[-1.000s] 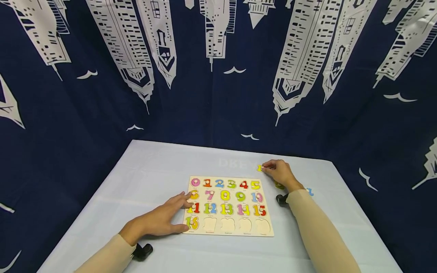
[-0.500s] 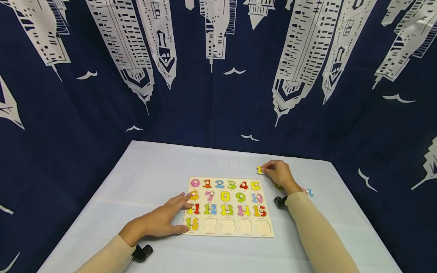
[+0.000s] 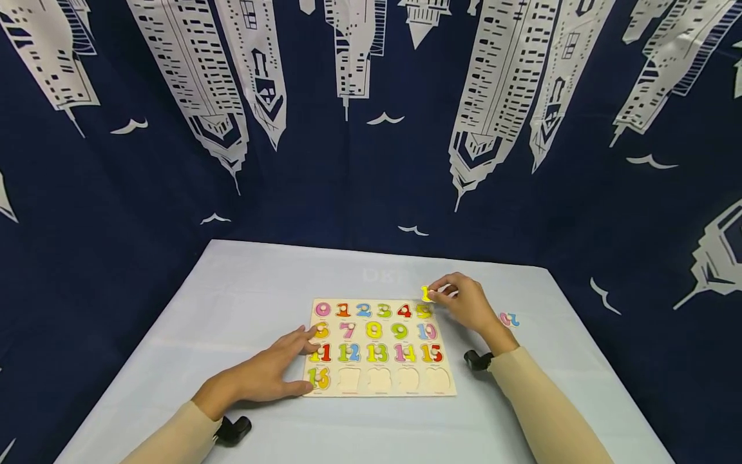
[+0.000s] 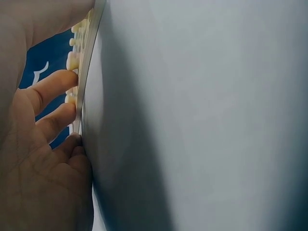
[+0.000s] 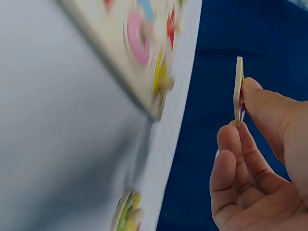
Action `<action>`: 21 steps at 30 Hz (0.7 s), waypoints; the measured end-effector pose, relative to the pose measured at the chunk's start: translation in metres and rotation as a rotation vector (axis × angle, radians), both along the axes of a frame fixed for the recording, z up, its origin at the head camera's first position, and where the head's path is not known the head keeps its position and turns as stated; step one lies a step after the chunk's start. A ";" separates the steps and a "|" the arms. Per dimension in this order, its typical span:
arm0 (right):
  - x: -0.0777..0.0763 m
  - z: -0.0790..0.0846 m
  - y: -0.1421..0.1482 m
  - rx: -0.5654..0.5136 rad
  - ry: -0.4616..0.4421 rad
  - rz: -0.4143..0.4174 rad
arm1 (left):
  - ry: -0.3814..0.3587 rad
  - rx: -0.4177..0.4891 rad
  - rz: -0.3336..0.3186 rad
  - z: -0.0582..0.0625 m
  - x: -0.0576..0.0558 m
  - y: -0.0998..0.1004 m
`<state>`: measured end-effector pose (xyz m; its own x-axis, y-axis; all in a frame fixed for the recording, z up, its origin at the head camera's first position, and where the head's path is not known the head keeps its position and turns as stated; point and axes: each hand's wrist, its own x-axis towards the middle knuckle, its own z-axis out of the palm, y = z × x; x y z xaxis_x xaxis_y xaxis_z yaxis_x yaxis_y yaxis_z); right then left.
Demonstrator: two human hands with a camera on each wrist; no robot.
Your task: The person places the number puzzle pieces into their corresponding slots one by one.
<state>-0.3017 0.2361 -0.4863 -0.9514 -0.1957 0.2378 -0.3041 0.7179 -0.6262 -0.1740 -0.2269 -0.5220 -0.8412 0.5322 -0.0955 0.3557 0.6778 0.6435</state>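
Observation:
A wooden number puzzle board (image 3: 363,381) lies on the white table, its upper rows filled with knobbed coloured numbers and several bare recesses in the bottom row. My left hand (image 3: 263,375) rests at the board's left edge, fingers stretched over the 6 and 11, thumb by the 16. In the left wrist view, fingers (image 4: 57,91) touch the board's edge. Above the board's far right corner, my right hand (image 3: 468,308) pinches a number puzzle piece (image 3: 426,294) showing a yellow 1; its other part is hidden by fingers. The right wrist view shows this piece (image 5: 238,91) edge-on, raised off the table.
A pink and blue number piece (image 3: 509,319) lies on the table right of the board. Another green and yellow piece (image 5: 126,214) appears in the right wrist view. Behind the table (image 3: 261,264) hangs a dark blue cloth (image 3: 324,193) with white building prints.
My right hand has lifted the puzzle piece and brought it left and nearer to the board. My left hand keeps its place on the board. The head view has shifted slightly.

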 end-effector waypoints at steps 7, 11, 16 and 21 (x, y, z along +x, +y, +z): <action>0.040 0.007 -0.027 0.014 0.070 0.112 | 0.022 0.010 -0.012 0.002 0.000 0.000; 0.062 0.006 -0.047 0.011 0.058 0.212 | 0.033 0.008 -0.017 0.001 0.000 0.000; 0.086 0.002 -0.075 0.026 0.038 0.317 | 0.030 0.006 -0.015 0.001 0.000 0.001; 0.105 -0.004 -0.104 0.038 0.018 0.411 | 0.029 0.001 -0.018 0.002 0.002 0.001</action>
<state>-0.1966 0.1319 -0.4907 -0.7877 -0.5677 0.2391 -0.5812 0.5563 -0.5939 -0.1724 -0.2255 -0.5200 -0.8338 0.5475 -0.0709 0.3864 0.6704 0.6335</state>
